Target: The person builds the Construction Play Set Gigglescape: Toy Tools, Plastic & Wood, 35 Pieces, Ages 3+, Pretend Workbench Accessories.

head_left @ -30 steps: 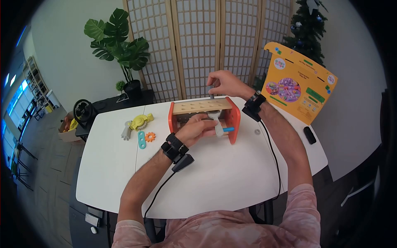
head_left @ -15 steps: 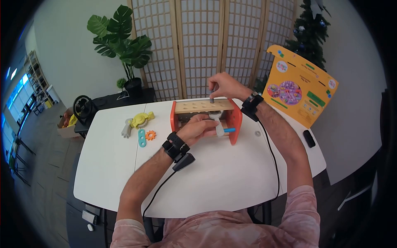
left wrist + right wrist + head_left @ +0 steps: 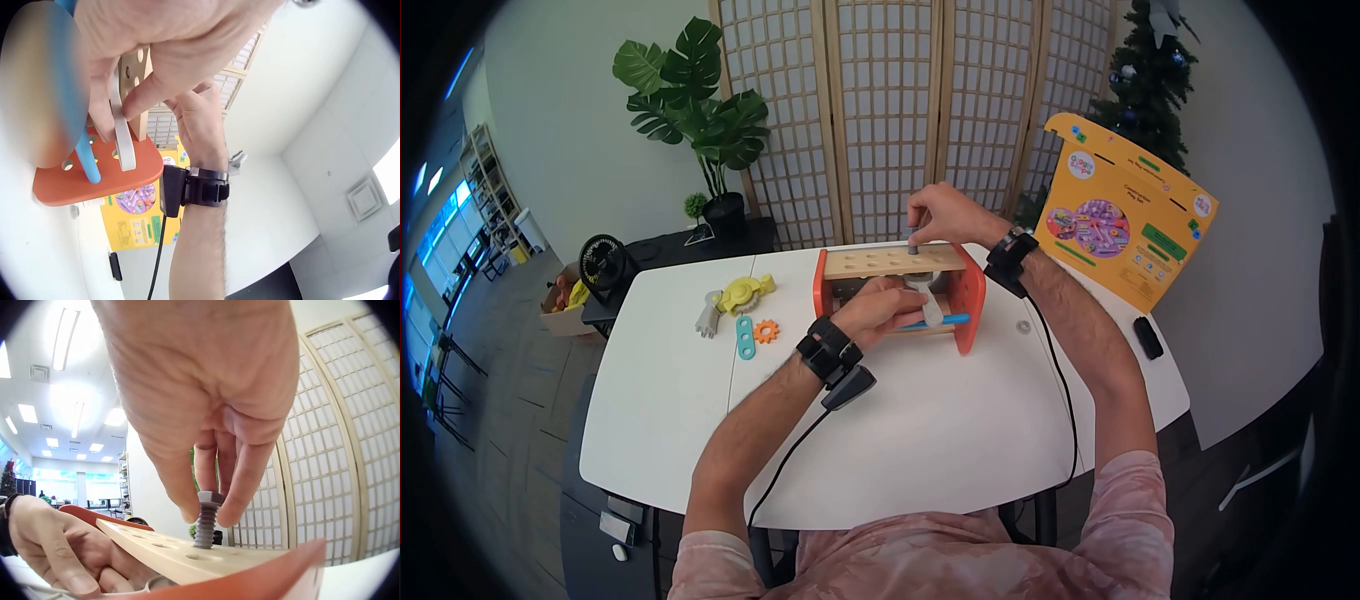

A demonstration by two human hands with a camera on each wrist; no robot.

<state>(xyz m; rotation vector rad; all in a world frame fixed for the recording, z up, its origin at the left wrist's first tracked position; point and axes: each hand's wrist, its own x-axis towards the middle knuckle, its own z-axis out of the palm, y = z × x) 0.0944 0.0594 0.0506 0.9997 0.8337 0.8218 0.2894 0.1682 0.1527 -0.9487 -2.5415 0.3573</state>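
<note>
In the right wrist view my right hand (image 3: 206,394) pinches the hex head of a grey bolt (image 3: 206,520), its threaded shaft upright at the perforated wooden top (image 3: 169,550) of a toy bench. My left hand (image 3: 877,310) is at the bench's front, below that top. Its thumb and fingers pinch a light grey wrench (image 3: 123,134) in the left wrist view. The wrench's ring end lies under the wooden top. A blue rod (image 3: 950,320) passes near the wrench handle towards the red side panel (image 3: 969,300).
Left of the bench lie a yellow toy (image 3: 742,292), a grey piece (image 3: 708,316), a teal strip (image 3: 745,338) and an orange gear (image 3: 767,331). A small grey ring (image 3: 1024,327) is to the right, with a yellow box (image 3: 1125,210) and a black object (image 3: 1147,338) beyond.
The right hand and bolt have come slightly lower towards the wooden top. More of the blue rod shows left of the wrench handle. Both hands keep their grips.
</note>
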